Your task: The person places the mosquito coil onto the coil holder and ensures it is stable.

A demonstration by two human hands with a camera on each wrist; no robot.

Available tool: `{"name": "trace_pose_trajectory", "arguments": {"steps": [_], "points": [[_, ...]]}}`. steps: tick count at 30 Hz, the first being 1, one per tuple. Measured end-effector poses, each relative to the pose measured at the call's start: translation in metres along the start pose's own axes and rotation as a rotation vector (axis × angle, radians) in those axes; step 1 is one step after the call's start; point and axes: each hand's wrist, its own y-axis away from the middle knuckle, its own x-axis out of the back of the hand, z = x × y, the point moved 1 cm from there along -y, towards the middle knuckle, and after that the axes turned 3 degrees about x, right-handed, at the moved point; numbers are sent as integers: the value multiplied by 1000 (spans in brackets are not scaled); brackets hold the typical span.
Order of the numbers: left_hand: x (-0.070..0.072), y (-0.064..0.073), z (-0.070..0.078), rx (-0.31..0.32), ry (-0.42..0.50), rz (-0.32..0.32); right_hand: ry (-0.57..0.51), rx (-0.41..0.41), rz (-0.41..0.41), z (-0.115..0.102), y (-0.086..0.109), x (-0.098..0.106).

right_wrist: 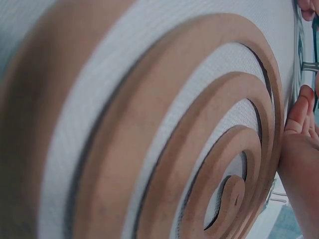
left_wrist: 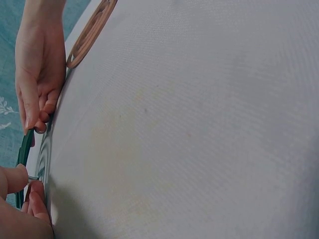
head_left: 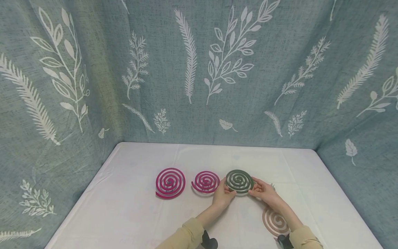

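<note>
Both hands hold a dark green mosquito coil (head_left: 238, 180) by opposite edges, close over the table. My left hand (head_left: 222, 197) pinches its left rim between thumb and fingers. On the other side, the thumb and fingertips of my right hand (head_left: 266, 192) grip the right rim. The left wrist view shows the coil (left_wrist: 23, 155) nearly edge-on, with a small metal piece (left_wrist: 33, 178) beneath it. Left of the left hand lies a magenta coil (head_left: 206, 182), and farther left a second magenta coil (head_left: 170, 183).
A brown coil (head_left: 275, 221) lies on the white tablecloth (head_left: 130, 207) by the right forearm and fills much of the right wrist view. Small green sprigs (head_left: 273, 187) show behind the right wrist. Blue-green leaf-patterned curtains (head_left: 199, 117) surround the table's back and sides.
</note>
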Motion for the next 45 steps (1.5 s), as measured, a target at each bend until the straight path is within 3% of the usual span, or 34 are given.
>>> {"name": "trace_pose_trajectory", "arguments": {"steps": [45], "points": [[-1, -1, -1, -8, -14, -1, 8, -11, 5, 2, -1, 2]]}}
